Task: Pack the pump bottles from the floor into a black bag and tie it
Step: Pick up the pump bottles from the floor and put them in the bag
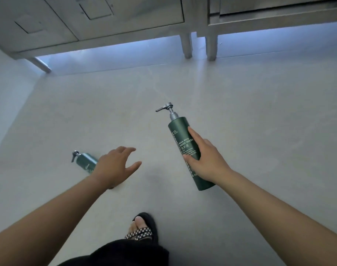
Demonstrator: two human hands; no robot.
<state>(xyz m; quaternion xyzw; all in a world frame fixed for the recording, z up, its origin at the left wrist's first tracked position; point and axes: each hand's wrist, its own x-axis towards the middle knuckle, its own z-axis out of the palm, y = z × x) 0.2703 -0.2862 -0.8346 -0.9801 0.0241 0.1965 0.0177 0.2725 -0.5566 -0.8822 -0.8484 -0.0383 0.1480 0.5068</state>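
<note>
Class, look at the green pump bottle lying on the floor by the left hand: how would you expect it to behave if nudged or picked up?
The bottle on the floor lies on its side and looks round, so a nudge would probably roll it. Its body looks rigid and smooth, perhaps slippery. The protruding pump head may stop a full roll.

Surface: pale grey, smooth floor (250,116)
Lying on it: small dark green pump bottle with silver pump (85,162), on its side
Standing on it: grey metal cabinet legs (187,46); black sandal with checkered strap (144,227)
</note>
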